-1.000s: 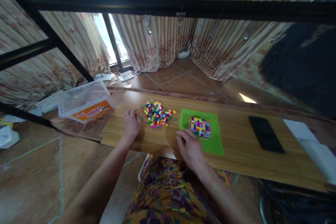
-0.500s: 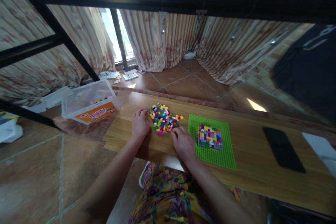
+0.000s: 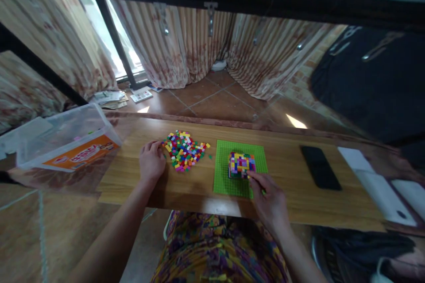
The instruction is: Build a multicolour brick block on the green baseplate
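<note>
Right hand (image 3: 270,195) at five-o'clock corner of multicoloured rectangular plastic-brick block (image 3: 241,162), atop green studded baseplate (image 3: 223,185); left hand (image 3: 152,161), fingers curled, nine o'clock of loose colourful plastic-brick pile (image 3: 185,152). From afar, I can't tell whether fingers clamp anything. Likely brick-setting; next calls for level pressing.

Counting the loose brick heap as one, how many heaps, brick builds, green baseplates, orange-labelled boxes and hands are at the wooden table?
Loose brick heap: 1
Brick build: 1
Green baseplate: 1
Orange-labelled box: 1
Hands (left hand, right hand): 2
Total: 6
</note>
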Demonstrator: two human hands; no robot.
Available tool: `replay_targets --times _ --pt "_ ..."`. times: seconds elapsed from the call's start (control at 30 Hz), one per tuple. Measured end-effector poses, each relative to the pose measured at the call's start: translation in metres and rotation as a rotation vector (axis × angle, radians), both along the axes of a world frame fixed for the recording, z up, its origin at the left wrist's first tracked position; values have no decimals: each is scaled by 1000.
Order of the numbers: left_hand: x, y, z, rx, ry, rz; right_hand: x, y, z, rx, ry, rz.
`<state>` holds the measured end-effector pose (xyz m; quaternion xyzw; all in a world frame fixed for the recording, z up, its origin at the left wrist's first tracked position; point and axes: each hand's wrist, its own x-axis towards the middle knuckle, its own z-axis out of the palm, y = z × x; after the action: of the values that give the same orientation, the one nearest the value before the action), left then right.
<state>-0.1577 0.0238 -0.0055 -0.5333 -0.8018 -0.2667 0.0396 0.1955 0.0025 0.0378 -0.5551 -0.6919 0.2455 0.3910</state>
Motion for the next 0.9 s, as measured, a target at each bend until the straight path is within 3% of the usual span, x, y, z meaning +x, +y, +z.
replay_targets --times 0.5,0.9 --pt "0 1 1 20 7 6 -13 13 -4 95 -246 66" --pt "1 1 -1 23 -17 8 -18 15 -6 95 -151 1"
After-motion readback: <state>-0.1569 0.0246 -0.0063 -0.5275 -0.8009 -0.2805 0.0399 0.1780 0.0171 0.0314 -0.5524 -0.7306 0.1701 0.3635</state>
